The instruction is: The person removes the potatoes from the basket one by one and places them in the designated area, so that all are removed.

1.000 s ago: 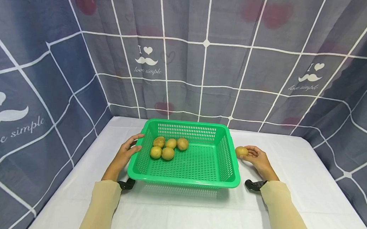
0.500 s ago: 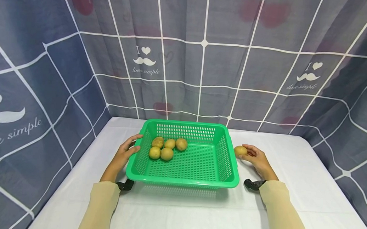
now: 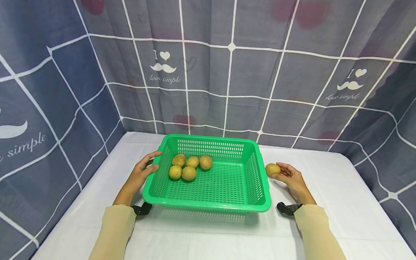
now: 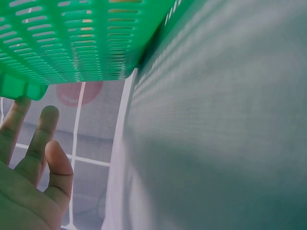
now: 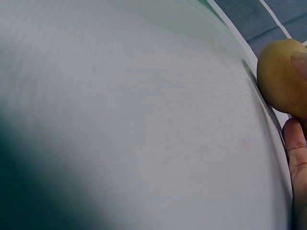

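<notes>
Left hand (image 3: 140, 176) rests open-fingered on green basket (image 3: 206, 203) rim, apparently steadying it | five potatoes (image 3: 189, 167) clustered in basket's far-left corner | loose potato (image 3: 272, 169) on white worktop (image 3: 200, 242), just right of basket | right hand (image 3: 292, 181) cups it, fingers curled around.

basket (image 3: 206, 204): green plastic, perforated, slightly glossy | potato (image 3: 272, 169): matt yellow-brown skin, smooth with faint specks | tablecloth (image 3: 331, 235): white matt woven cloth | curtain (image 3: 230, 67): grey-blue printed fabric, matt | sleeves (image 3: 316, 242): beige cloth
</notes>
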`<state>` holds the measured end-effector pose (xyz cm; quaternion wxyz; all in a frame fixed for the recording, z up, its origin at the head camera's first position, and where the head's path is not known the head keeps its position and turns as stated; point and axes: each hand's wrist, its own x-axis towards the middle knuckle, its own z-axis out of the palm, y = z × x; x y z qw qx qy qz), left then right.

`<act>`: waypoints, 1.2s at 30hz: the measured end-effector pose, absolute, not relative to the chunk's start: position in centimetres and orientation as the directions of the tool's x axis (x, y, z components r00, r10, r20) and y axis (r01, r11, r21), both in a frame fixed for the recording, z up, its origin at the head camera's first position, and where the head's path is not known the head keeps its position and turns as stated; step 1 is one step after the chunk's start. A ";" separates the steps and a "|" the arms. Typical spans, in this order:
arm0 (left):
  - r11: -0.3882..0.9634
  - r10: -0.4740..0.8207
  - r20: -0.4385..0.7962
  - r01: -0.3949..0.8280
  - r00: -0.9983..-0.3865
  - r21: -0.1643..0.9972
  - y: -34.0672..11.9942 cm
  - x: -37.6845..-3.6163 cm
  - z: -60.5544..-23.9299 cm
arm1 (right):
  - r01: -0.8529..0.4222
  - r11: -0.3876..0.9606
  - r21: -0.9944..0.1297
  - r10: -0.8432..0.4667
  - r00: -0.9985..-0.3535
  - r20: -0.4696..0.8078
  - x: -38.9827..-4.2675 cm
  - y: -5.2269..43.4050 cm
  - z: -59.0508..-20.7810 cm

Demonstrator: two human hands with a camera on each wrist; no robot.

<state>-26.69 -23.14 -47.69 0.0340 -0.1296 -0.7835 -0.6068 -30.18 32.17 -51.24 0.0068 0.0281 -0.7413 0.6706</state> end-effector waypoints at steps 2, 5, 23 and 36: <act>0.228 0.166 0.212 0.247 -0.963 0.942 -23.2 -26.7 -47.7 | -0.044 0.107 -0.993 -0.029 -0.999 0.041 -30.3 32.2 -51.3; 0.225 0.169 0.214 0.249 -0.962 0.942 -23.2 -26.7 -47.7 | -0.032 0.139 -0.990 -0.025 -0.999 0.029 -30.4 32.2 -51.2; 0.220 0.172 0.216 0.251 -0.961 0.943 -23.1 -26.8 -47.7 | 0.008 0.216 -0.976 -0.028 -1.000 -0.014 -30.9 32.1 -51.0; 0.207 0.169 0.231 0.263 -0.958 0.942 -23.1 -26.8 -47.8 | 0.045 0.240 -0.970 -0.004 -0.999 -0.048 -31.0 31.3 -50.2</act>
